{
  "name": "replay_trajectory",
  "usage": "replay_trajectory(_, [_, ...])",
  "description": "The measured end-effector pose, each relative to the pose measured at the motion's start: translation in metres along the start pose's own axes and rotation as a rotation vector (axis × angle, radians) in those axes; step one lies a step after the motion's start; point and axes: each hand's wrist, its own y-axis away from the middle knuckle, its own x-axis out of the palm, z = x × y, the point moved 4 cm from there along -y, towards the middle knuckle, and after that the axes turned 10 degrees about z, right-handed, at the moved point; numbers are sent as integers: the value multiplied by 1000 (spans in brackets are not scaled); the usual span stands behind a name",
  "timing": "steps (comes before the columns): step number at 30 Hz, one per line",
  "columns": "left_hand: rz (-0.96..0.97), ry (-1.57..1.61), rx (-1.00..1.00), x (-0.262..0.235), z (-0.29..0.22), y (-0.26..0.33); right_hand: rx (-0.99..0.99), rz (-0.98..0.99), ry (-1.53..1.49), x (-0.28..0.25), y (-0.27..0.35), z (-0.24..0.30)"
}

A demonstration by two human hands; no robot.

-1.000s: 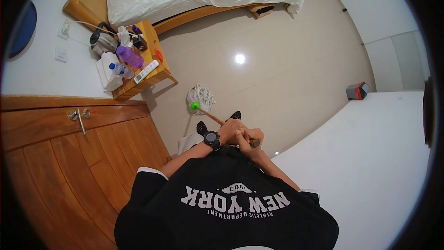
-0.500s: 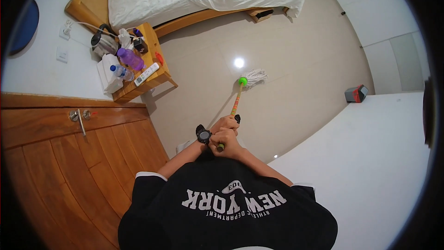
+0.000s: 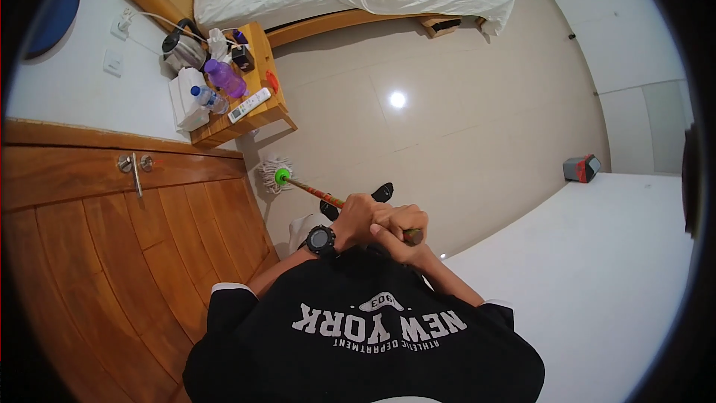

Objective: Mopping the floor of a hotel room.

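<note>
Both of my hands grip the patterned handle of a mop (image 3: 317, 193). My left hand (image 3: 356, 218), with a black watch on its wrist, is closed around the shaft on the side nearer the mop head. My right hand (image 3: 403, 229) is wrapped round the handle's top end, close to my body. The handle slants away to the left. At its far end, a green hub with white string strands (image 3: 277, 176) rests on the tiled floor (image 3: 350, 134), close to the wooden door and below the nightstand.
A wooden door (image 3: 149, 254) stands at the left. Beyond it, a nightstand (image 3: 257, 116) bears a kettle, bottles, a tissue pack and a remote (image 3: 249, 105). The bed (image 3: 358, 0) lies at the far side. A grey and red box (image 3: 582, 169) sits by the white surface at right.
The mop head has swung from the middle of the floor leftward and nearer, to beside the door. My hands have shifted slightly right, and the handle now slants left.
</note>
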Motion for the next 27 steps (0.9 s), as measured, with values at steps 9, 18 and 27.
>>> replay_trajectory(9, [81,64,204,74,50,-25,-126,-26,421,-16,20,-23])
replay_trajectory(18, [-33,237,64,81,101,13,51,126,333,8,12,-91])
replay_trajectory(27, [3,83,-176,47,103,46,-138,204,152,20,4,-106])
